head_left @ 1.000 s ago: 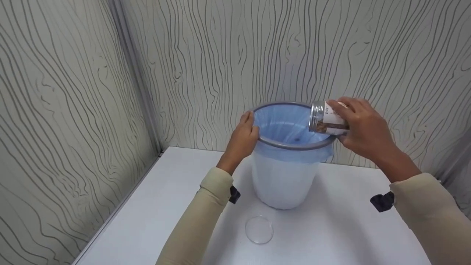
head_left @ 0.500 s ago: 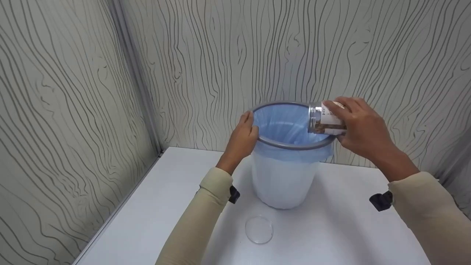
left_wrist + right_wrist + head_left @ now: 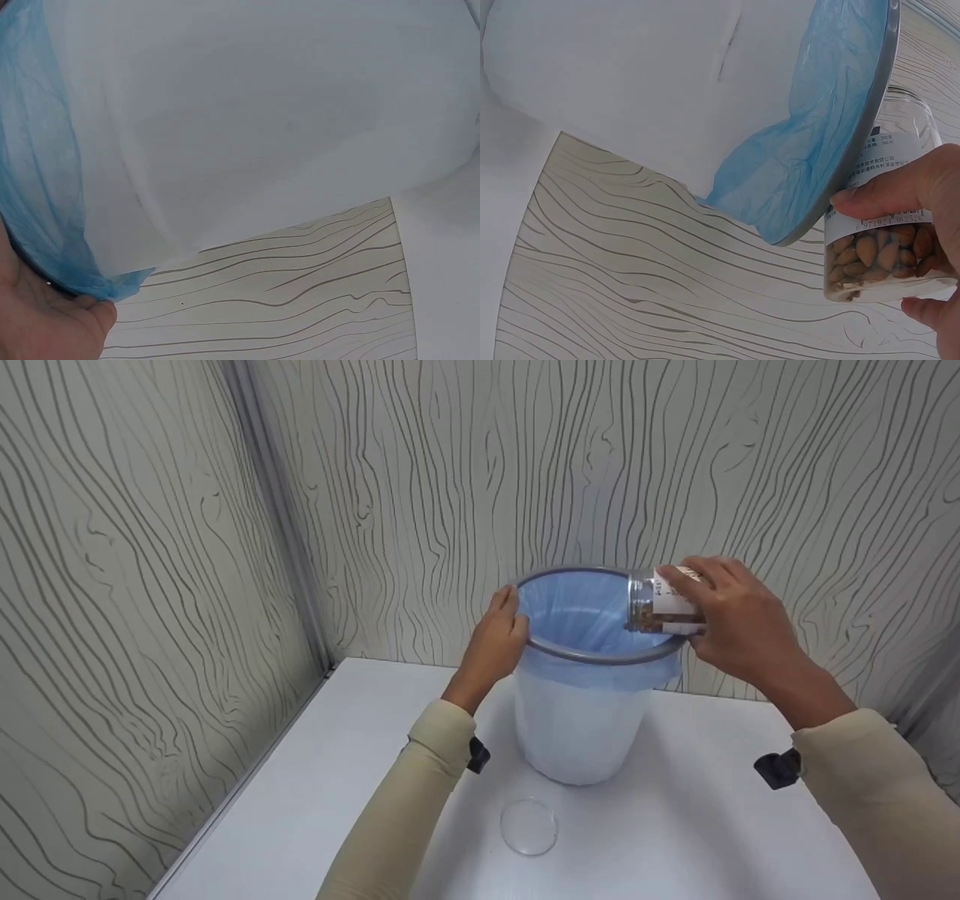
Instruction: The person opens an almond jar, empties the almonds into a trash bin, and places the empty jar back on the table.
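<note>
**Tipping the nut jar over the bin**

Head view: the right hand [image 3: 739, 619] is gripping the nut jar [image 3: 664, 601], mouth over the lined waste bin [image 3: 581, 712] near the desk's far edge; the left hand [image 3: 495, 641] is clasping the rim. Tilting slowly should be keeping nuts inside the liner.

Left wrist view: fingers [image 3: 45, 319] are pinching the blue liner [image 3: 41, 187].

Right wrist view: nuts [image 3: 881, 255] are lying along the jar's side.

Both arms are reaching forward in beige sleeves, each wearing a dark strap near the wrist. The left hand [image 3: 496, 636] is curling its fingers over a rim, thumb outside. The right hand [image 3: 739, 619] is staying raised, wrist bent, fingers and thumb wrapping a tilted jar [image 3: 664, 602].
</note>
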Available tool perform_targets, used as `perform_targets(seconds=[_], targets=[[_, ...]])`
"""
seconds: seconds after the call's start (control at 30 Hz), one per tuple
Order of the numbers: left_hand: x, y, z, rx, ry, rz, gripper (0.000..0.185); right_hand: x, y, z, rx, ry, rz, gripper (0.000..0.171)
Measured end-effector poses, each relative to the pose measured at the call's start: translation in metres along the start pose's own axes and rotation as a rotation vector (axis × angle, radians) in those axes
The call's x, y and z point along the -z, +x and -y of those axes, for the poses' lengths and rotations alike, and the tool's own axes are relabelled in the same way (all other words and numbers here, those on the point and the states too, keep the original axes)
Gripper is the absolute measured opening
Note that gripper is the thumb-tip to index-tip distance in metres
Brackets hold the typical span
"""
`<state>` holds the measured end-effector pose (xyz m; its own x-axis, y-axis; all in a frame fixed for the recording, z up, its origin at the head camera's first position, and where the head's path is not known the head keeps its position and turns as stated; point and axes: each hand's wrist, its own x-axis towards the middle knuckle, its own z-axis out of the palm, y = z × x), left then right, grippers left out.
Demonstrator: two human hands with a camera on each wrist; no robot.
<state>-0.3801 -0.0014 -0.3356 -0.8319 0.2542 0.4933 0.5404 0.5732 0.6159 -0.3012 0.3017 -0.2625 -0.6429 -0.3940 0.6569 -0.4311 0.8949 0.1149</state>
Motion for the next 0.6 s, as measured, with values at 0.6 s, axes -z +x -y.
perform_targets(seconds=[0.6], targets=[[-0.0005,0.0011,-0.0002,0.022,0.005,0.003,0.059,-0.0026,0.002,0.0013,0.023,-0.02,-0.01,0.091]])
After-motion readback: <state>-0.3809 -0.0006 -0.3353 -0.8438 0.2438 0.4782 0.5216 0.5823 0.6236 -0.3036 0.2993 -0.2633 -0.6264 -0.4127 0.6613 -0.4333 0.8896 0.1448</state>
